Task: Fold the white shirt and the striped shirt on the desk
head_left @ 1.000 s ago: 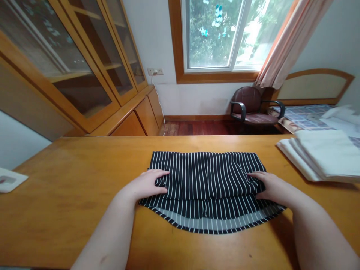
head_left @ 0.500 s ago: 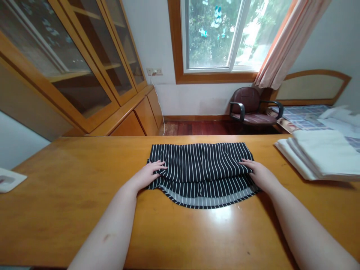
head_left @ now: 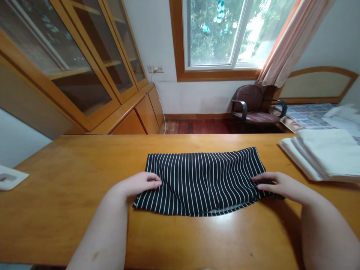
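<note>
A folded black cloth with thin white stripes point(head_left: 204, 180) lies flat on the wooden table point(head_left: 70, 195) in front of me. My left hand point(head_left: 137, 184) rests on the cloth's left edge, fingers curled and pinching the fabric. At the right edge my right hand point(head_left: 278, 185) pinches the fabric between thumb and fingers. The top layer reaches almost to the near edge, where only a thin grey sliver of the hem shows.
A stack of folded white cloths point(head_left: 326, 157) sits at the table's right end. A white object point(head_left: 9, 177) lies at the left edge. Beyond the table are a glass-fronted wooden cabinet point(head_left: 84, 71), a dark red armchair point(head_left: 254, 107), a window and a bed.
Both hands drew the upper layer of the striped cloth toward me, folding it over the grey hem band that showed before. The cloth now lies flatter and wider.
</note>
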Demonstrator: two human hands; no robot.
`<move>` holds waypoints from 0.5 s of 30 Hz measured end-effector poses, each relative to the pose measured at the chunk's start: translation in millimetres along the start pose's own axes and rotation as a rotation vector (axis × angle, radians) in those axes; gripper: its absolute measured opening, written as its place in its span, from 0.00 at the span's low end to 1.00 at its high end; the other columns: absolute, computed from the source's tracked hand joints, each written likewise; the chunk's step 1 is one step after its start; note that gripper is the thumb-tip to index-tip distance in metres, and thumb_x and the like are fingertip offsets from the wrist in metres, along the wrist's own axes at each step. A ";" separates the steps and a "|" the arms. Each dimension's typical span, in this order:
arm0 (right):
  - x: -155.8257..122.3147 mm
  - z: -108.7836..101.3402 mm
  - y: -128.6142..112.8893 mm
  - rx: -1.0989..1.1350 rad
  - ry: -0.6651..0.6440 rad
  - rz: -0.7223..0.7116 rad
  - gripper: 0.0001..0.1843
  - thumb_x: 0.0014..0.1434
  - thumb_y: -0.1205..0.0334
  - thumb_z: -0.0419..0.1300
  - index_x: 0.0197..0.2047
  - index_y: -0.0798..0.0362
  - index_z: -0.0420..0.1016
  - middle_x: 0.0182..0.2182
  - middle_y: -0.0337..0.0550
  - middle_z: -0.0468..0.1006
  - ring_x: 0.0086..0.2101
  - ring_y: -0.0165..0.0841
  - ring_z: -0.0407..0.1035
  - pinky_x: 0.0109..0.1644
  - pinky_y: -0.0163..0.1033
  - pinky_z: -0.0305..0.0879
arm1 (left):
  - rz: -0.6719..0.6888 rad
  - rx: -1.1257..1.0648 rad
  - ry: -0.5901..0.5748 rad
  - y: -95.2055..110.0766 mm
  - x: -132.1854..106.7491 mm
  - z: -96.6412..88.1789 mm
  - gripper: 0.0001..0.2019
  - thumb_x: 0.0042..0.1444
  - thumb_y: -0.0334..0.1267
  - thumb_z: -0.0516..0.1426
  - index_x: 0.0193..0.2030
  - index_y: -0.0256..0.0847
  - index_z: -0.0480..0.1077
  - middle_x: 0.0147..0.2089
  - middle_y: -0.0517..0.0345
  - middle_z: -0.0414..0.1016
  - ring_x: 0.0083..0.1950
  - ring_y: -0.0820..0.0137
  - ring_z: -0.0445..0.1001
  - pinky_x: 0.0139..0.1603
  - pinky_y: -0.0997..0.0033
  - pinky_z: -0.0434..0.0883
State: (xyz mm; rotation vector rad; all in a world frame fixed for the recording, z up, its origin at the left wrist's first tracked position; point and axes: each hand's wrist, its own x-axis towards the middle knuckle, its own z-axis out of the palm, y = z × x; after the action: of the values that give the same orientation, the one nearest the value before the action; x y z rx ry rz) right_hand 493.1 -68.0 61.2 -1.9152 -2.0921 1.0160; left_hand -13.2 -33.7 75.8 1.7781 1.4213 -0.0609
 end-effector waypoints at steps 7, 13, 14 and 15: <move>28.6 36.3 -13.4 -0.275 0.498 -0.033 0.31 0.59 0.44 0.48 0.56 0.57 0.68 0.59 0.55 0.64 0.58 0.45 0.58 0.61 0.50 0.54 | 0.080 0.276 0.354 33.5 19.4 40.6 0.30 0.58 0.56 0.46 0.65 0.48 0.57 0.69 0.54 0.51 0.68 0.57 0.50 0.64 0.54 0.52; 49.1 76.1 -10.7 -0.536 0.304 0.198 0.39 0.58 0.38 0.46 0.67 0.50 0.50 0.67 0.53 0.45 0.64 0.52 0.41 0.60 0.65 0.44 | -0.027 0.442 0.282 29.1 50.1 70.4 0.35 0.58 0.60 0.42 0.69 0.54 0.38 0.71 0.56 0.29 0.70 0.49 0.28 0.62 0.34 0.35; 50.9 76.3 -8.0 -0.551 0.283 0.186 0.40 0.58 0.37 0.45 0.68 0.49 0.48 0.67 0.52 0.44 0.64 0.50 0.39 0.61 0.64 0.43 | -0.024 0.460 0.293 23.9 55.2 68.2 0.35 0.58 0.60 0.42 0.69 0.53 0.37 0.71 0.56 0.29 0.70 0.50 0.28 0.63 0.35 0.35; 52.6 74.9 -5.2 -0.561 0.277 0.166 0.40 0.58 0.37 0.44 0.68 0.49 0.47 0.67 0.50 0.43 0.64 0.48 0.38 0.62 0.62 0.42 | -0.024 0.474 0.308 18.5 59.6 64.7 0.35 0.58 0.60 0.41 0.69 0.52 0.37 0.71 0.57 0.29 0.70 0.52 0.29 0.64 0.38 0.35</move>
State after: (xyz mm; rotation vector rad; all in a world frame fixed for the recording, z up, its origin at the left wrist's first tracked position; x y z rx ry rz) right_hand 440.2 -48.1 -11.1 -2.3369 -2.2326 0.1514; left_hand 51.8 -27.3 14.0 2.2288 1.7543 -0.1534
